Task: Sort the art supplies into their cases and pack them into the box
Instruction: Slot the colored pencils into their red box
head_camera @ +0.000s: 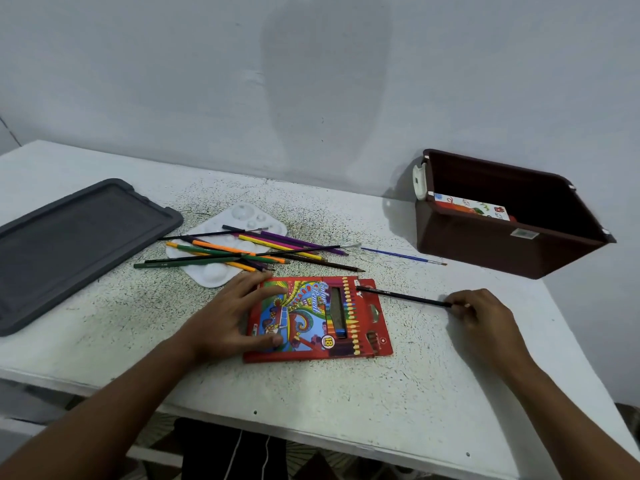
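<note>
A red colour-pencil case lies flat near the table's front, its flap open to the right. My left hand grips the case's left end, fingers on top and thumb at its near edge. My right hand pinches the back end of a black pencil whose tip points at the case's open top-right corner. Several loose colour pencils lie piled across a white paint palette behind the case. A thin blue brush lies alone to the right of the pile.
A dark brown box stands open at the back right against the wall, with a printed pack inside. Its grey lid lies at the left. The white table ends just in front of my arms.
</note>
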Tool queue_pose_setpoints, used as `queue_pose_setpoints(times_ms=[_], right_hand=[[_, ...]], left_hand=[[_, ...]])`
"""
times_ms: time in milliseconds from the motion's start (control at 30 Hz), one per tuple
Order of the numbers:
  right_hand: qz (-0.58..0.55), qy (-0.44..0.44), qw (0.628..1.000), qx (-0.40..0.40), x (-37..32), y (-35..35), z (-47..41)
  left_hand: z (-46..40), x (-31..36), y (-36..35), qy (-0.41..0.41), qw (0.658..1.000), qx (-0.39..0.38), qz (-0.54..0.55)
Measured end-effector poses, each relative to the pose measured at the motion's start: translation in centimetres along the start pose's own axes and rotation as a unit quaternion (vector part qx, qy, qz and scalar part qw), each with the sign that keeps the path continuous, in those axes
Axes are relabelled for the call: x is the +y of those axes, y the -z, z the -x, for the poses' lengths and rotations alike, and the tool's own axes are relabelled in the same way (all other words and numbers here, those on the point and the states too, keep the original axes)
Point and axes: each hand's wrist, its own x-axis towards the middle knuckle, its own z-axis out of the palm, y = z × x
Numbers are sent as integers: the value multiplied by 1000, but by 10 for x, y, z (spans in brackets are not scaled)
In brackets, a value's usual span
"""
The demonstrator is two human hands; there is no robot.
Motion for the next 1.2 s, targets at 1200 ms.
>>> queue_pose_setpoints(times_ms=[1200], right_hand=[[-94,79,982,-146,-62,-62,14]], left_hand=[[4,2,4,-9,997,-35,-70]])
